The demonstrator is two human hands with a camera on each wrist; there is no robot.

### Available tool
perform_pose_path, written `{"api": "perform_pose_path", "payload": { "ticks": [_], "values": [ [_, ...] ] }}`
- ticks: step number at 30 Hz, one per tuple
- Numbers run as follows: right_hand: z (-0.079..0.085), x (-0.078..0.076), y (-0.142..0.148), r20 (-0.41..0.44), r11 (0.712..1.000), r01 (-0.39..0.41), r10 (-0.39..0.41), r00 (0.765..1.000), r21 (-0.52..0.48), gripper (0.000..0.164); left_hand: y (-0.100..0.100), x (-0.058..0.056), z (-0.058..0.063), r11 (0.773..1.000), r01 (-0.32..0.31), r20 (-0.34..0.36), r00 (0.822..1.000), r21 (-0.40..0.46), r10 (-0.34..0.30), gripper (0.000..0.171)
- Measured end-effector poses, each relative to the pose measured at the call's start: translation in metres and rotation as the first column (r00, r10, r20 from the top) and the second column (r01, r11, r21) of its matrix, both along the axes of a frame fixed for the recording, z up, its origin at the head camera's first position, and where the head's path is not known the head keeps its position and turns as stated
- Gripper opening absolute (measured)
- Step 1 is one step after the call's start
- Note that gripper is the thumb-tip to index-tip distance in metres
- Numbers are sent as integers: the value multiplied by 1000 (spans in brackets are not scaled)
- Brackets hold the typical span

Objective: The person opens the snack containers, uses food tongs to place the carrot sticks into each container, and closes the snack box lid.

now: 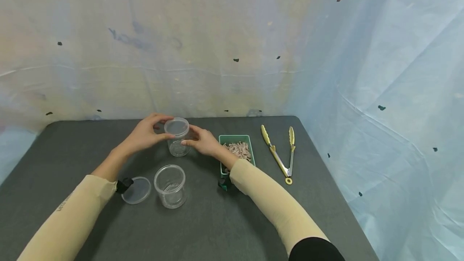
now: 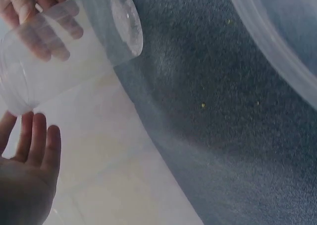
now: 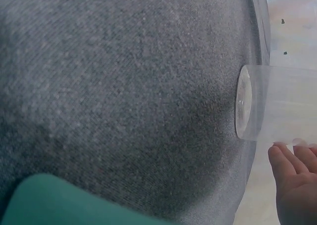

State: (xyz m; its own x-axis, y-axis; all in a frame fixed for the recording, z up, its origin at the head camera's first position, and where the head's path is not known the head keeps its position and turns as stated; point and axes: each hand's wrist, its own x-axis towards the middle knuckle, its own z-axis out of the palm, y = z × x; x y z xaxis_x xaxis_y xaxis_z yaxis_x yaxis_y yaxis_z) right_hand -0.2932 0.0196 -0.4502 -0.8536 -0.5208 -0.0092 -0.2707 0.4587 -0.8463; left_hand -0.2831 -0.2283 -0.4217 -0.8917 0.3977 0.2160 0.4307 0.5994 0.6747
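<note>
A clear plastic jar (image 1: 178, 148) stands upright near the table's back edge, with a translucent lid (image 1: 177, 126) on its mouth. My left hand (image 1: 148, 133) holds the jar at the lid's rim from the left, thumb in front and fingers behind. From the other side my right hand (image 1: 206, 142) grips the jar's wall below the rim. The left wrist view shows both hands around the jar (image 2: 64, 56), with the left fingers at its rim. In the right wrist view the right hand (image 3: 299, 185) touches the jar's side (image 3: 285, 103).
Nearer on the dark table (image 1: 217, 228) stands an uncovered clear jar (image 1: 170, 188). A loose round lid (image 1: 137, 191) lies left of it, beside the left wrist. Right of the hands are a green tray (image 1: 252, 152) of small brown pieces (image 1: 239, 149) and yellow-tipped tongs (image 1: 279, 160), spread apart.
</note>
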Motion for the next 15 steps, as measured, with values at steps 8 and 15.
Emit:
{"api": "perform_pose_path", "payload": {
  "ticks": [8, 15],
  "values": [
    [-1, -1, -1, 1, 1000, 1, -1, 1000, 3, 72, 1, 0, 0, 995, 98, 51, 994, 15, -98, 63],
    [-1, -1, 0, -6, 1000, -3, 3, 1000, -1, 71, -3, 4, 5, 985, 166, 74, 983, 37, -168, 55]
  ]
}}
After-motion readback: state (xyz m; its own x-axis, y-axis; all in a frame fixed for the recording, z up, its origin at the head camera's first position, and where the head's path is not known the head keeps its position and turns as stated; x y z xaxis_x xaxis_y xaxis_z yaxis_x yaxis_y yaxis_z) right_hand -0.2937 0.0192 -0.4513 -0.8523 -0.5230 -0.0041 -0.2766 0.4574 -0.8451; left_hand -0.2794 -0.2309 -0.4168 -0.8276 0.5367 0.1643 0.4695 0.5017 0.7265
